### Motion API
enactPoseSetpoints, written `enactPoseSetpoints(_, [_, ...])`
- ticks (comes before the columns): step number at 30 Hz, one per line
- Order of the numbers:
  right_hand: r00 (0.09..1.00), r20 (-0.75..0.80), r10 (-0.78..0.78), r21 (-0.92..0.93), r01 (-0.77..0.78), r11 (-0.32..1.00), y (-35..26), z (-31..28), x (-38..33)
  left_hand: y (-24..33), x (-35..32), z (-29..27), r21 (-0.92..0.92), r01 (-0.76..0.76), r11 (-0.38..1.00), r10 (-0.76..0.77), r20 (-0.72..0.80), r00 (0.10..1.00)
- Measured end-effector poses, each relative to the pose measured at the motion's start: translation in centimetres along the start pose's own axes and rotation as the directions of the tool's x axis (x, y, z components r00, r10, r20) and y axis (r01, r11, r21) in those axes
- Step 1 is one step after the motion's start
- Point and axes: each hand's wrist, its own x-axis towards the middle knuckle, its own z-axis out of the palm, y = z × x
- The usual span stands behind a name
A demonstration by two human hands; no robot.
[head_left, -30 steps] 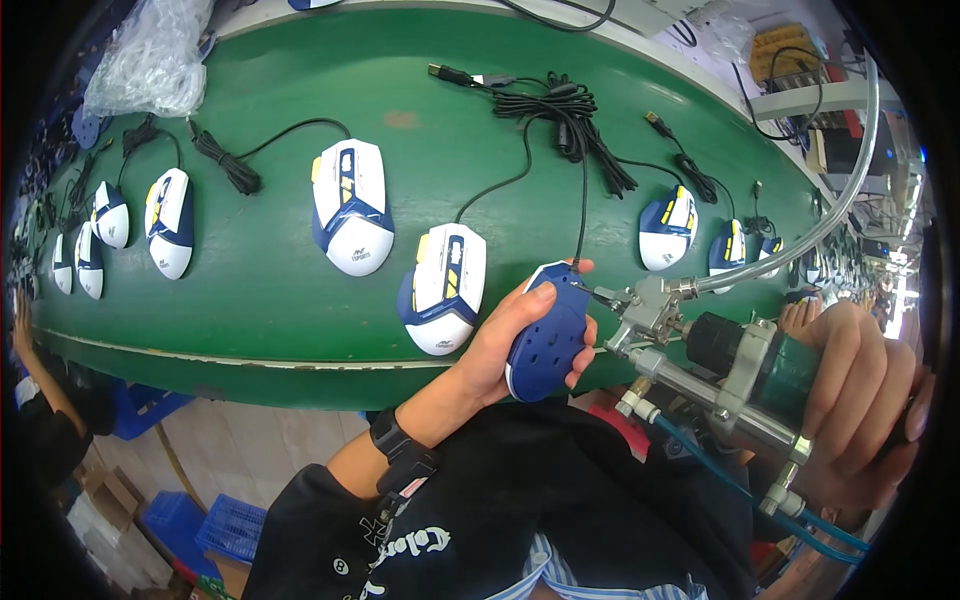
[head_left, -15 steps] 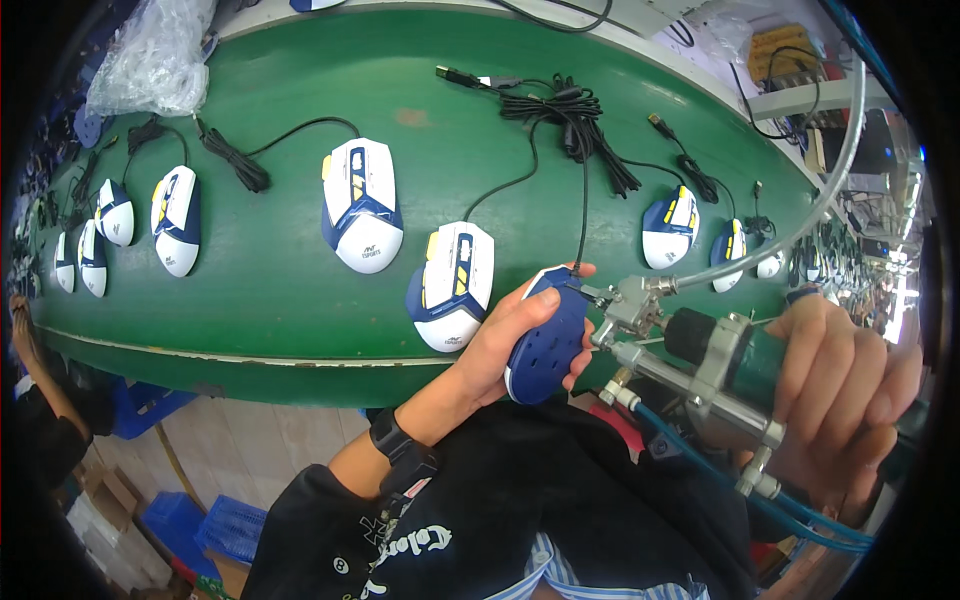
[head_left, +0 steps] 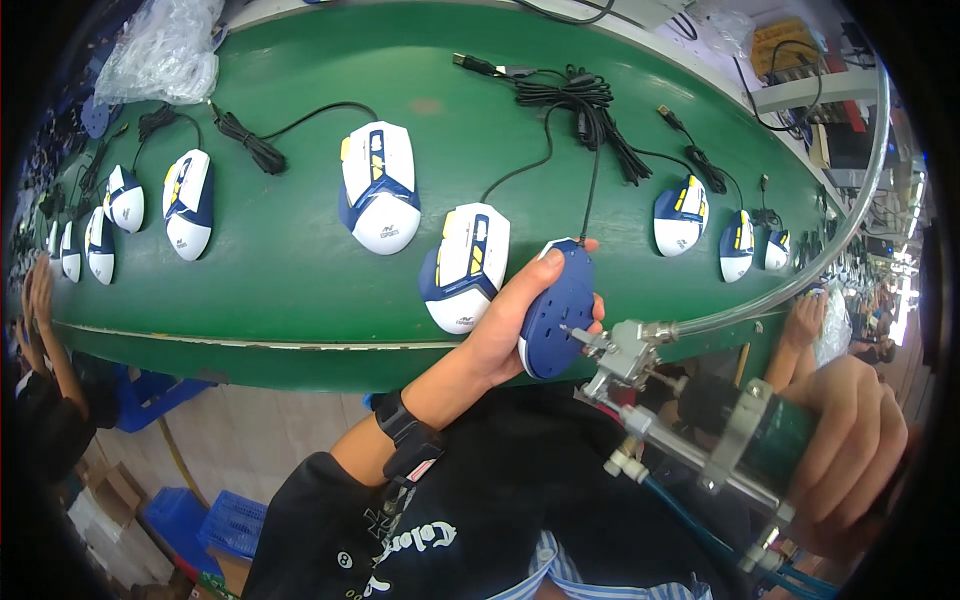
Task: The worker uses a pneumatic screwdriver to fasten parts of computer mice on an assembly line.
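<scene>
At the edge of the green table [head_left: 300, 290], our left hand [head_left: 520, 325] wraps its fingers around a blue mouse [head_left: 557, 310] turned underside up, its cable running toward 12 o'clock. Our right hand [head_left: 845, 455], at 4 o'clock of it, is clenched on a pneumatic tool [head_left: 690, 400] whose tip touches the mouse's base. A white-and-blue mouse [head_left: 465, 265] lies just beside, at 9 o'clock.

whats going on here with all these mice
A person's left hand holds a computer mouse turned blue underside up, while the right hand presses the tip of a powered screwdriver, fed by a clear hose, against its base. More white and blue mice lie with their cables along a green conveyor belt.
</scene>
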Motion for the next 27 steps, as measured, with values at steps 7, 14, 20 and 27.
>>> enactPoseSetpoints(7, [0.962,-0.226,0.155,-0.118,-0.185,0.976,0.3,1.5,-1.1,0.4,-0.3,-0.1,0.006,0.021,1.000,-0.021,-0.001,1.000])
enactPoseSetpoints(14, [0.981,-0.143,-0.128,0.039,0.135,0.990,4.9,3.3,1.3,0.3,-0.4,-0.5,0.049,0.005,0.999,-0.004,-0.014,1.000])
enactPoseSetpoints(20, [0.978,-0.169,-0.122,0.029,0.128,0.991,3.7,3.9,0.2,0.4,-0.8,-0.9,0.112,0.005,0.994,-0.003,-0.017,1.000])
enactPoseSetpoints(27, [0.965,0.121,-0.231,0.207,0.203,0.957,0.8,-0.2,1.3,0.7,-0.8,-0.3,-0.067,0.020,0.998,-0.019,0.004,1.000])
